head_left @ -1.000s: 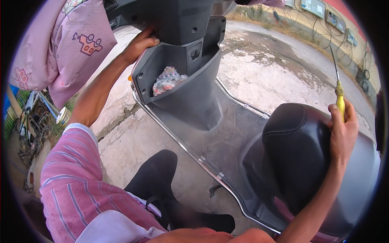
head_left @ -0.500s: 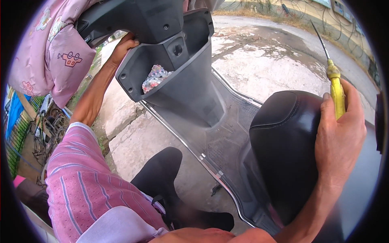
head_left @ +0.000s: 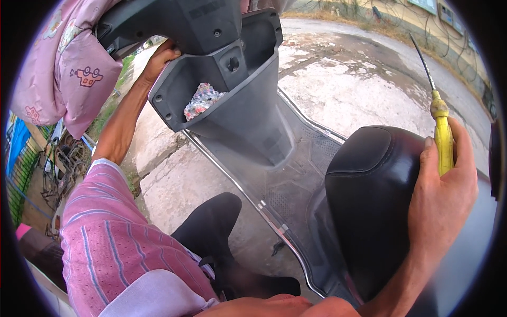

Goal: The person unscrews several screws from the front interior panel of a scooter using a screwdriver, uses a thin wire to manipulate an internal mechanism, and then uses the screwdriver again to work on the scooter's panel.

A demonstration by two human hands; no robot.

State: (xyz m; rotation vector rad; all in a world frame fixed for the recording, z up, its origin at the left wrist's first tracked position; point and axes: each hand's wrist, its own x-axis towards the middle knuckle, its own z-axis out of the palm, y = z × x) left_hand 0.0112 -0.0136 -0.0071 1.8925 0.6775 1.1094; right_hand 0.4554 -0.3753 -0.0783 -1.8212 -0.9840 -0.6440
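My left hand (head_left: 158, 63) grips the upper left edge of the scooter's grey front storage panel (head_left: 232, 111), its fingertips tucked partly out of sight. A crumpled plastic bundle (head_left: 203, 100) lies in the left pocket, below a dark keyhole piece (head_left: 232, 63). At the right, my right hand (head_left: 443, 185) is closed round the yellow handle of a long screwdriver (head_left: 441, 134), its metal shaft pointing up and away. That hand is just right of the black seat (head_left: 369, 201). The footboard (head_left: 296, 195), with a chrome rail, lies between seat and front panel.
A pink printed handlebar cover (head_left: 53, 79) hangs at upper left. Cracked concrete ground (head_left: 354, 79) surrounds the scooter. A wall (head_left: 422, 10) with meter boxes and dangling cables stands beyond. At the left edge are a green mesh fence (head_left: 21, 190) and jumbled metal scrap (head_left: 53, 174).
The view has shifted, with the front panel and left hand appearing further up and left. The screwdriver rose and sits slightly left of its earliest position, then dipped a little in the latest half second.
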